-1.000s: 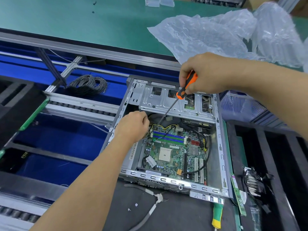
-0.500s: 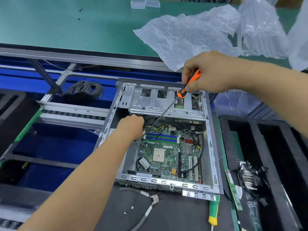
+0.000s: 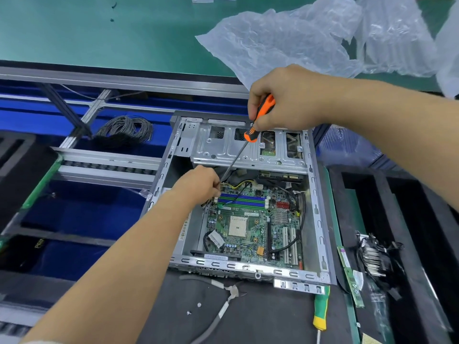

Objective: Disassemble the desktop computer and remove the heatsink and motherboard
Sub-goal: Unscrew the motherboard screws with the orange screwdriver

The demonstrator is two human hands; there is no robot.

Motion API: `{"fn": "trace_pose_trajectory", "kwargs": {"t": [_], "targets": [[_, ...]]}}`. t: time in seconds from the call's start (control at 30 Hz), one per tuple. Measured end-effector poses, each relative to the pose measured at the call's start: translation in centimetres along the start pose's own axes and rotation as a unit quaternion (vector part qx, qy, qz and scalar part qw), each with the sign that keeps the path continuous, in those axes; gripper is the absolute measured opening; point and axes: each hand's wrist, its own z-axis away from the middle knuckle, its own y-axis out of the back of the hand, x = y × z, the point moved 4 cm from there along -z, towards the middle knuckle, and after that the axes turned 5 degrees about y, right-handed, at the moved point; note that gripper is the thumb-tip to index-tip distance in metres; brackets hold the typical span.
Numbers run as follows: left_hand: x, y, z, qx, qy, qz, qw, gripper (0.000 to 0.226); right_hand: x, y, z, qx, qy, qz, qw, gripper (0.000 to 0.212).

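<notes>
While the open computer case (image 3: 320,219) lies flat on the dark desk (image 3: 260,316), the motherboard (image 3: 253,227) sits inside it, in the half toward 6 o'clock, with its bare processor socket (image 3: 238,226) exposed. A metal drive cage (image 3: 223,147) spans the case at 12 o'clock.

Right hand (image 3: 285,98): fingers curled round the orange-and-black handle of a screwdriver (image 3: 258,120). The shaft slopes down toward 7 o'clock, and its tip meets the board's far left corner, just beside the left hand.

Left hand (image 3: 198,184): reaches into the case at 9 o'clock of the board, fingers curled by the screwdriver tip. Whether they pinch the shaft or a cable cannot be told.

Heatsink (image 3: 375,259): lies with its black wires in the black tray (image 3: 434,244) at 3 o'clock of the case, well apart from the board. A green memory module (image 3: 350,279) lies along the tray's near edge.

Other items: a green-and-yellow screwdriver (image 3: 321,311), pliers with taped handles (image 3: 228,294) and two loose screws (image 3: 193,309) lie on the desk at 6 o'clock of the case. Crumpled plastic wrap (image 3: 285,40) lies on the green bench surface (image 3: 99,28) at 12 o'clock. A coil of grey cable (image 3: 125,130) rests at 10 o'clock.
</notes>
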Motion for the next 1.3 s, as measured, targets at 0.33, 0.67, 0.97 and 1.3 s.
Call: {"fn": "trace_pose_trajectory", "kwargs": {"t": [0.33,0.67,0.97,1.3], "targets": [[0.0,-0.2,-0.4,-0.005,0.055,-0.007,0.998,0.027,-3.6,-0.8,-1.7,-0.012,0.075,0.050,0.996,0.007],[0.0,-0.1,-0.4,-0.012,0.077,0.015,0.997,0.032,-4.8,-0.8,-2.7,-0.008,0.109,0.076,0.991,0.009],[0.0,-0.2,-0.4,-0.010,0.077,0.014,0.997,0.035,-4.9,-0.9,-3.3,-0.008,0.108,0.078,0.991,0.010],[-0.1,-0.2,-0.4,-0.008,0.087,0.032,0.996,0.039,-5.2,-0.8,-3.7,0.016,0.121,0.070,0.990,0.029]]}}
